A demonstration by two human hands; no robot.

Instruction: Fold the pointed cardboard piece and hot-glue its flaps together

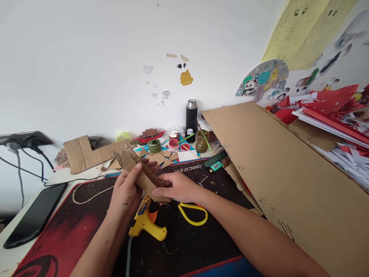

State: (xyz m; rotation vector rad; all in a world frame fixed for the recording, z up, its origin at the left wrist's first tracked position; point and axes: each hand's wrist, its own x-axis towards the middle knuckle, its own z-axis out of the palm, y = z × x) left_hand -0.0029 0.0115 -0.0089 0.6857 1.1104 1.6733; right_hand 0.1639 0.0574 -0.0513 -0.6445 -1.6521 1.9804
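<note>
A folded brown cardboard piece [144, 177] is held above the dark desk mat, tilted down to the right. My left hand [127, 188] grips its left side, thumb on top and fingers partly hidden beneath. My right hand [175, 187] pinches its lower right end between thumb and fingers. Just below the piece, a yellow glue gun [151, 227] lies on the mat. Right of the glue gun is a yellow scissors handle [194, 220]; the rest of the scissors is hidden.
A large cardboard sheet [276, 165] leans across the right. Paint jars [154, 146] and a black bottle [191, 117] stand at the back, near cardboard scraps. A black phone [36, 215] lies at left, with cables behind it. Red and white paper is piled far right.
</note>
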